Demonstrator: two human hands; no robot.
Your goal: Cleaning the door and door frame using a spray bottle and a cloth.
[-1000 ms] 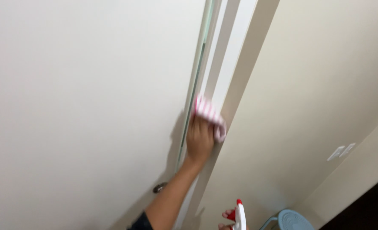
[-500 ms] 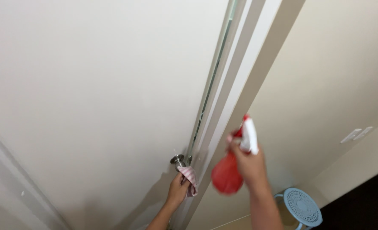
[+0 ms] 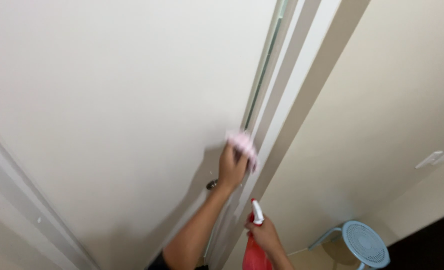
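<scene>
My left hand (image 3: 232, 167) is raised against the edge of a pale cream door (image 3: 132, 110) and presses a pink and white cloth (image 3: 243, 144) onto it, next to the door frame (image 3: 302, 95). A metal door knob (image 3: 212, 184) shows just below and left of that hand, partly hidden by my wrist. Lower down, my right hand (image 3: 266, 235) grips a red spray bottle (image 3: 254, 247) with a white and red nozzle, held upright close to the frame.
A cream wall (image 3: 382, 100) runs to the right of the frame and carries a white light switch (image 3: 436, 158). A light blue round stool (image 3: 364, 244) stands on the floor at the lower right. A second frame edge (image 3: 27, 200) crosses the lower left.
My left hand with the cloth has moved up from the door knob to the door edge. My right hand has lowered the spray bottle from beside the frame.
</scene>
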